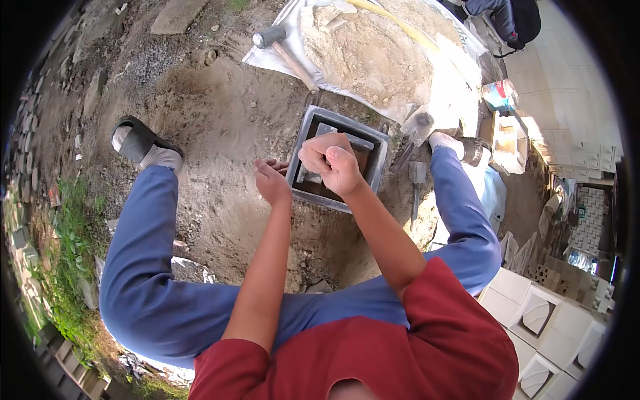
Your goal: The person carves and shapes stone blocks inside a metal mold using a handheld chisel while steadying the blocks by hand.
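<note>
A grey square box mould point(383, 155) with thick walls stands on the dirt between my feet. Inside it, a grey metal insert point(363, 141) is partly visible, with brown material around it. My right hand point(332, 163) is closed in a fist above the box and covers part of the insert; whatever it may hold is hidden. At the box's left wall is my left hand point(272, 181), its fingers loosely extended towards the rim. I cannot tell whether they touch it.
A mallet point(293, 63) lies beyond the box, by a sheet piled with pale sand point(373, 60). Right of the box are a trowel point(418, 125) and a hammer-like tool point(417, 175). Farther right stand a bucket point(500, 95), a pale container point(510, 143) and stacked blocks point(547, 327).
</note>
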`<state>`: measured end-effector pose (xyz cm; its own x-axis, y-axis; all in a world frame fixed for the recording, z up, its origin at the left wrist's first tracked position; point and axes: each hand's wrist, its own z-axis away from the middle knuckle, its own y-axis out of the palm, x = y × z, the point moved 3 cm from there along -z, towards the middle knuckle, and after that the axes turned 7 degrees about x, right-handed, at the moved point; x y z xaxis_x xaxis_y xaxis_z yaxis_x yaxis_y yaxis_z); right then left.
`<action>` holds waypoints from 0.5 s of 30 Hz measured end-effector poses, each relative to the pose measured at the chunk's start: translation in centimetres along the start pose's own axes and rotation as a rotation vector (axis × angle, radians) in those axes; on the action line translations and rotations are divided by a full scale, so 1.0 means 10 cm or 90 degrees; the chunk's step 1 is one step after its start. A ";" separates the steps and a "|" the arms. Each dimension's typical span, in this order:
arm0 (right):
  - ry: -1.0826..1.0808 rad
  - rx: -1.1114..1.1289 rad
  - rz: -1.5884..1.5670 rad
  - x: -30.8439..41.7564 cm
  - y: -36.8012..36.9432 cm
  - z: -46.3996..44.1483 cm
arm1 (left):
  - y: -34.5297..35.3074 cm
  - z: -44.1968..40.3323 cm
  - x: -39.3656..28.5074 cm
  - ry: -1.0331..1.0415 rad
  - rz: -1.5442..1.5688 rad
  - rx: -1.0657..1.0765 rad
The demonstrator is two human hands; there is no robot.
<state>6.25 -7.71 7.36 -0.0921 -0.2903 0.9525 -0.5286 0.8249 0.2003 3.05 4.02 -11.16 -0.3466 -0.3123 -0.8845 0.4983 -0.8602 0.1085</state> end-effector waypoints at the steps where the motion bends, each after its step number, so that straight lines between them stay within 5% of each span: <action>1: -0.016 0.001 -0.030 0.04 0.00 -0.02 | 0.00 -0.03 0.00 0.009 0.010 -0.003; 15: 0.010 0.006 -0.007 0.02 0.05 -0.02 | -0.01 -0.02 -0.01 0.027 -0.069 0.020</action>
<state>6.14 -7.24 7.67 -0.0733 -0.2910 0.9539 -0.5369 0.8175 0.2081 3.22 4.17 -11.20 -0.3635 -0.1996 -0.9100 0.4339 -0.9006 0.0243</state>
